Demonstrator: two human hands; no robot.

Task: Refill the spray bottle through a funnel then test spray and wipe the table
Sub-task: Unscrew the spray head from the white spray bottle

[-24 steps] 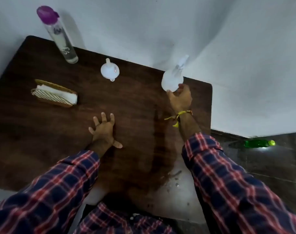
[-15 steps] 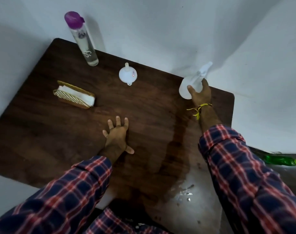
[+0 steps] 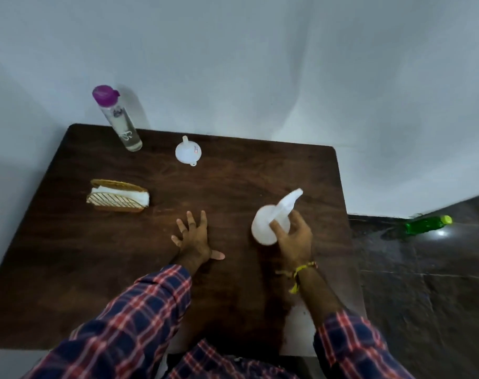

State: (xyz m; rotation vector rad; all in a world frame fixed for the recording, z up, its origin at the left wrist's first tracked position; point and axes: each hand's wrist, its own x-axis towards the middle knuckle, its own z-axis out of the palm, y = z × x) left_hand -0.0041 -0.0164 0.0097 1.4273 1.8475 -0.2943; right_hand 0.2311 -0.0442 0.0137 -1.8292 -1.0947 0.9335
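The big brown table (image 3: 68, 255) is cut off at the bottom by my plaid sleeves, & its far edge sits vs. the white wall. My right hand (image 3: 295, 239) grips the white spray bottle (image 3: 268, 225) near the table's right edge, its blurry nozzle pointing away from me, w/ my fingers hiding part of it; my left hand (image 3: 196, 239) lies flat & spread on the wood beside it. Farther back stand the napkin holder (image 3: 118, 196), the purple-cap bottle (image 3: 118, 119) & the small white funnel (image 3: 188, 151), w/ bare wood between them & my hands.

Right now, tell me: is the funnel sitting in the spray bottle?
No. The funnel rests on the table, apart from the spray bottle the right hand grips.
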